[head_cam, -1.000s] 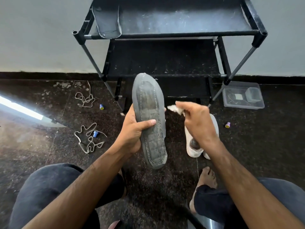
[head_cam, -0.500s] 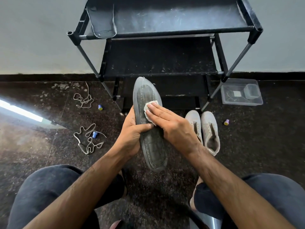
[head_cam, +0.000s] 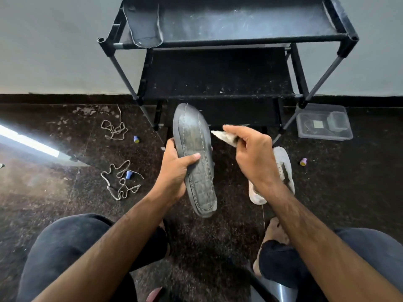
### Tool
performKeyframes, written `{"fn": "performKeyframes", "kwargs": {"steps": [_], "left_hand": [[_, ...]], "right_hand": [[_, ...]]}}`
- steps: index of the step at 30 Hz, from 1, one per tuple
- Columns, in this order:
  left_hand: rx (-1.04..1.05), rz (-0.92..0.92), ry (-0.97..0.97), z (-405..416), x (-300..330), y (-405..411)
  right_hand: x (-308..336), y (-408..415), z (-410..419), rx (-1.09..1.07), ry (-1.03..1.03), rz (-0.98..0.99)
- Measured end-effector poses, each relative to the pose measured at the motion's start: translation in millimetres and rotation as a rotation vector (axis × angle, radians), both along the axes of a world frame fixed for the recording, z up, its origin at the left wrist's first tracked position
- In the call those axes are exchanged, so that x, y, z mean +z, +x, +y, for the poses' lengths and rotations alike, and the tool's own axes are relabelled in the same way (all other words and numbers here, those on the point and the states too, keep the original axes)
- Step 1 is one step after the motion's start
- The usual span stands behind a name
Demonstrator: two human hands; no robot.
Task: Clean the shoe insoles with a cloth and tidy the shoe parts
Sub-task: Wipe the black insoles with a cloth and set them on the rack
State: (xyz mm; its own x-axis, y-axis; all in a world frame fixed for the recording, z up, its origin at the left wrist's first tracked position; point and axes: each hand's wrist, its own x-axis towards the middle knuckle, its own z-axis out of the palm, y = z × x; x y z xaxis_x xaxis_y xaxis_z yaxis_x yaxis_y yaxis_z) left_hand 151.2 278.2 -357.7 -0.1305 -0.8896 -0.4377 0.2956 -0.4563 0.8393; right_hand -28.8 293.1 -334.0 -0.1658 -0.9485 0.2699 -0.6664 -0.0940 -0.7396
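A grey stitched insole (head_cam: 196,162) stands nearly upright in front of me, toe end up, gripped at its middle by my left hand (head_cam: 176,173). My right hand (head_cam: 253,153) hovers just right of the insole, apart from it, pinching a small white cloth (head_cam: 222,136) whose pointed corner faces the insole. A second grey insole (head_cam: 144,22) hangs over the top shelf's left front edge. A pair of white shoes (head_cam: 281,164) lies on the floor, partly hidden behind my right wrist.
A black shoe rack (head_cam: 218,70) stands against the wall ahead. Two loose laces (head_cam: 120,182) (head_cam: 113,129) and small blue caps (head_cam: 136,139) lie on the dark floor at left. A clear plastic box (head_cam: 325,125) sits at right, with a purple cap (head_cam: 303,161) nearby.
My right hand has lifted the cloth off the insole's upper part and drawn back to the right. The left hand still holds the insole in about the same place.
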Motion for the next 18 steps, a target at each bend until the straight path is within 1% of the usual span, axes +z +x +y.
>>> {"fn": "performKeyframes", "kwargs": {"steps": [4,6,8,10,14,18], "left_hand": [[-0.029,0.019,-0.001,2,10,-7],[-0.045,0.116,0.027,6,15,-12],[-0.077,0.246,0.069,10,18,-12],[-0.084,0.3,0.081,10,17,-10],[-0.102,0.294,0.099,12,14,-8],[-0.035,0.294,0.112,8,11,-4]], "right_hand": [[5,9,10,0.011,-0.116,-0.018],[0,16,15,0.062,-0.129,-0.006],[-8,28,20,0.15,-0.117,0.09],[-17,37,25,0.201,-0.1,0.158],[-23,49,33,0.199,-0.075,0.109],[-23,60,44,0.326,-0.068,0.042]]}}
